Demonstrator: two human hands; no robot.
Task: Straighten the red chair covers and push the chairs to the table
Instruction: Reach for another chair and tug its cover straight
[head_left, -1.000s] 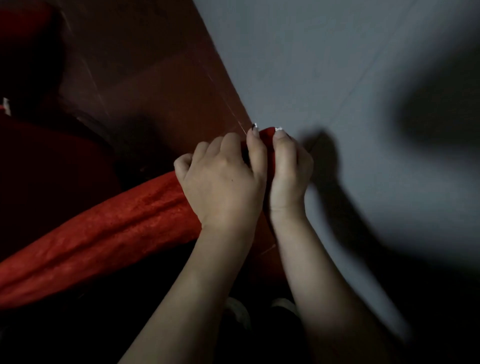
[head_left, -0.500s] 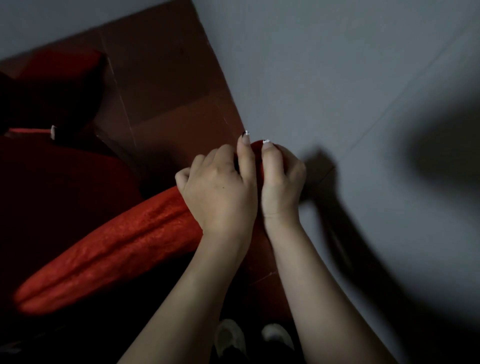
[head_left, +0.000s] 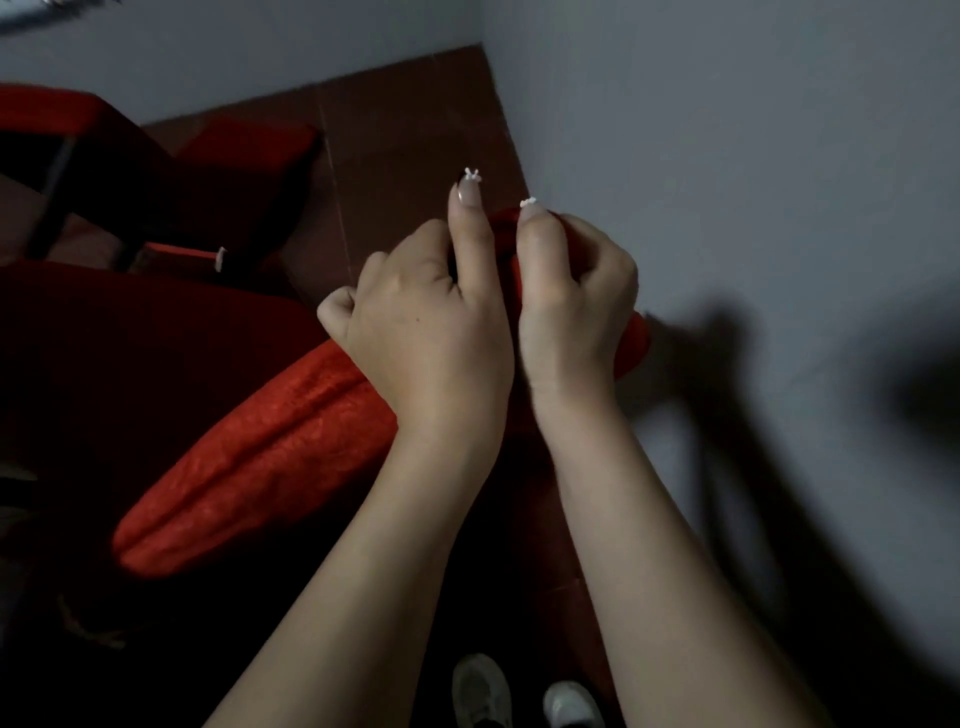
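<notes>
A red chair cover (head_left: 260, 457) is stretched over the top of a chair back that runs from lower left up to the wall. Both hands work at its right end, side by side. My left hand (head_left: 426, 327) grips the cover with its fingers curled and its thumb pointing up. Beside it, my right hand (head_left: 571, 306) grips the cover's end corner, fingers curled round the red fabric. The chair's seat (head_left: 130, 364) is a dark red mass at the left. The part of the cover under the hands is hidden.
A grey wall (head_left: 727, 156) stands close on the right, meeting a second wall at a corner above. More red-covered chairs (head_left: 244, 161) stand at the upper left on a brown tiled floor (head_left: 415, 130). My white shoes (head_left: 524, 696) show at the bottom.
The view has tilted up, showing more floor, the wall corner and the far chairs. Both hands stay on the cover's right end, now slightly apart with more red fabric showing between and beside them.
</notes>
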